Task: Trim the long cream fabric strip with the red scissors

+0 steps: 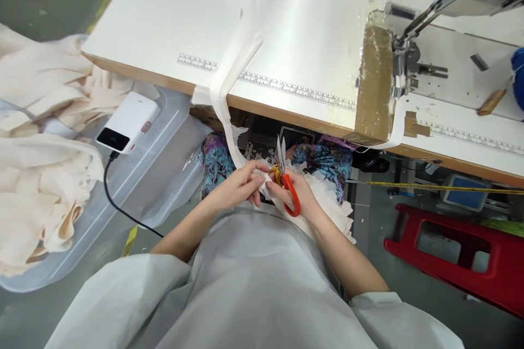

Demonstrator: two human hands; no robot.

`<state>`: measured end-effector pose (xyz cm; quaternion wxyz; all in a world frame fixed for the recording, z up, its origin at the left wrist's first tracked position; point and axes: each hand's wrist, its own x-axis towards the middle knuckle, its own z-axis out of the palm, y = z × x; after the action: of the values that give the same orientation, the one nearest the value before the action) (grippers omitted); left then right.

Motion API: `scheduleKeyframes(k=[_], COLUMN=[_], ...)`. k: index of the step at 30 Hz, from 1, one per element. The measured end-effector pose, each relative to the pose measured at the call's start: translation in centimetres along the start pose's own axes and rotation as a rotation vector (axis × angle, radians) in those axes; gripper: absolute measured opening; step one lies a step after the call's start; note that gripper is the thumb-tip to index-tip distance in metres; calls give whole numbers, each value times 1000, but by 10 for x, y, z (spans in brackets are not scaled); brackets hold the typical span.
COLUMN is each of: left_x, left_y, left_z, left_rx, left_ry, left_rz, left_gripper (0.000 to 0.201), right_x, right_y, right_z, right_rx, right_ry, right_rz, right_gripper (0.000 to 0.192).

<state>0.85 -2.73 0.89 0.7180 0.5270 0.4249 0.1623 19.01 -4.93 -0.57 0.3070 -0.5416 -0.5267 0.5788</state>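
Over my lap, my left hand (240, 185) pinches a piece of white fabric (268, 179). My right hand (295, 193) grips scissors (281, 154) with orange-red and yellow handles, the blades pointing away from me toward the table edge. Its thumb also lies at the fabric. A long white fabric strip (231, 68) runs from the tabletop over the edge and down to my left hand. Ruffled white cloth (327, 193) is bunched on my right thigh. Part of the scissors' handles is hidden by my fingers.
The white table (311, 22) has a printed ruler along its front edge and carries a sewing machine (413, 54) at right. Left of me, a plastic bin (164, 125) holds cream fabric (41, 185) and a cabled white power bank (129, 120). A red stool (450, 256) stands at right.
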Motion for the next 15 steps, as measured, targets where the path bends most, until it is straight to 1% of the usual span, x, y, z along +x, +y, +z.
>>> scheduleKeyframes(k=[2, 3, 4, 5, 7, 9, 10, 11, 12, 15], left_x=[-2, -3, -5, -6, -5, 5, 13, 25, 39, 89], left_y=[6, 10, 16, 23, 43, 68, 83, 97, 112, 147], left_z=[-3, -8, -14, -23, -46, -71, -83, -94, -102, -118], left_rx=[21, 42, 73, 115, 248, 432, 524, 601, 663, 791], left_ry=[3, 39, 109, 217, 524, 844, 957, 1016, 1033, 1033], left_rz=[7, 27, 67, 127, 285, 426, 461, 466, 453, 364], left_gripper=[31, 31, 31, 30, 24, 15, 12, 10, 9, 17], right_x=[-2, -4, -7, -9, -15, -21, -23, -25, -27, -32], right_y=[1, 1, 1, 0, -2, -6, -8, -10, -12, -15], right_z=[-1, -2, -4, -6, -12, -17, -19, -21, -22, -26], right_rx=[-81, -123, -159, -188, -230, -256, -265, -269, -269, -243], right_ry=[77, 116, 147, 171, 195, 210, 217, 227, 235, 267], right_rz=[-49, -77, -102, -125, -152, -162, -165, -168, -171, -187], right_gripper=[26, 25, 23, 22, 20, 19, 20, 21, 22, 24])
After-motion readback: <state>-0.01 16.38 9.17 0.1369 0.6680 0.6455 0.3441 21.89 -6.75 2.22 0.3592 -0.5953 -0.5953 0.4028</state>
